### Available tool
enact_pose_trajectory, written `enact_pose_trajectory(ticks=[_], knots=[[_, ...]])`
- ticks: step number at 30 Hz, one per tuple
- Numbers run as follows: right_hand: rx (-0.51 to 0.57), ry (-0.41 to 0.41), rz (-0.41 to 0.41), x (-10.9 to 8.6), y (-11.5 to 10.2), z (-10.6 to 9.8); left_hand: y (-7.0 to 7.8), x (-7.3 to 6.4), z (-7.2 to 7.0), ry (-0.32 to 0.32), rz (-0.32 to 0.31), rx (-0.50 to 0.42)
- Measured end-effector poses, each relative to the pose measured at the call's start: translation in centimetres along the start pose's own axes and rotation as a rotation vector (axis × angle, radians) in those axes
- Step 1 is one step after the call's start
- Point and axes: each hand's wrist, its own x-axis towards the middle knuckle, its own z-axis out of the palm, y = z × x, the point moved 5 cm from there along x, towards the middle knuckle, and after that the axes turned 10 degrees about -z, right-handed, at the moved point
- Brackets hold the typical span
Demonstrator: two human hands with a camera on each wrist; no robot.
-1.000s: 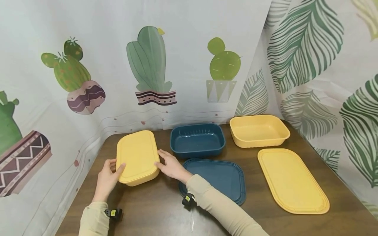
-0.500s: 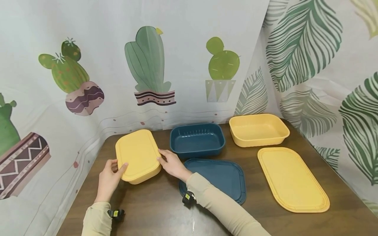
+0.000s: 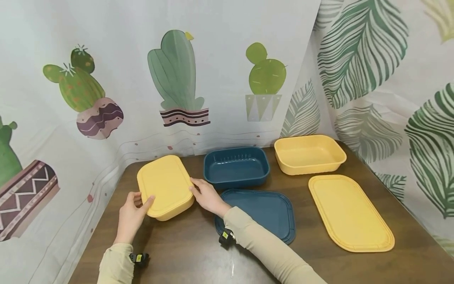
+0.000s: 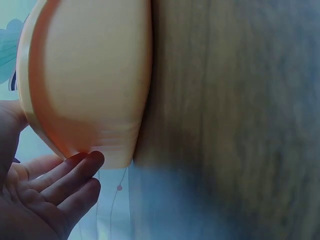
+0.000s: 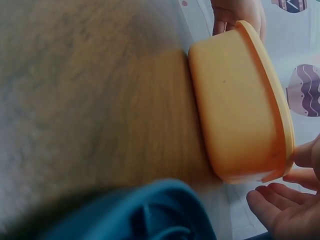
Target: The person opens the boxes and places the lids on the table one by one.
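Observation:
A yellow food container (image 3: 164, 185) with its yellow lid on sits at the left of the table, turned at an angle. My left hand (image 3: 130, 217) grips its near-left corner, thumb on the lid and fingers under the rim. In the left wrist view those fingers (image 4: 89, 165) touch the container's side wall. At the right edge my right hand (image 3: 209, 197) pinches the rim between thumb and fingers. The right wrist view shows the container (image 5: 235, 105) standing on the table, with the right hand (image 5: 290, 200) at its rim.
An open dark blue container (image 3: 235, 183) stands at the back, its blue lid (image 3: 262, 213) flat in front, partly under the right forearm. To the right are an open yellow container (image 3: 308, 170) and a flat yellow lid (image 3: 351, 213). A patterned curtain (image 3: 227, 79) hangs behind the table.
The lidded yellow container has turned slightly counterclockwise between both hands, its near end shifting right. The hands have moved a little with it and keep their hold.

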Motion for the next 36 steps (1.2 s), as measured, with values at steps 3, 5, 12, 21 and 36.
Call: enact_pose_trajectory(ticks=[3,5,12,21,36], knots=[[-0.002,0.003,0.004,0.0,0.0,0.1,-0.1,0.1,-0.1,-0.021,0.01,0.024],[-0.001,0.009,0.015,-0.1,0.0,0.1,-0.1,0.3,-0.4,-0.041,0.024,0.059],[0.05,0.041,0.063,-0.6,0.0,0.2,-0.1,1.0,-1.4,-0.125,0.139,0.197],[0.054,-0.011,0.043,-1.4,-0.5,0.2,-0.6,1.4,-1.8,-0.166,0.216,0.212],[0.056,-0.086,0.078,0.3,1.3,-0.4,-0.6,0.7,-2.1,-0.256,0.117,0.149]])
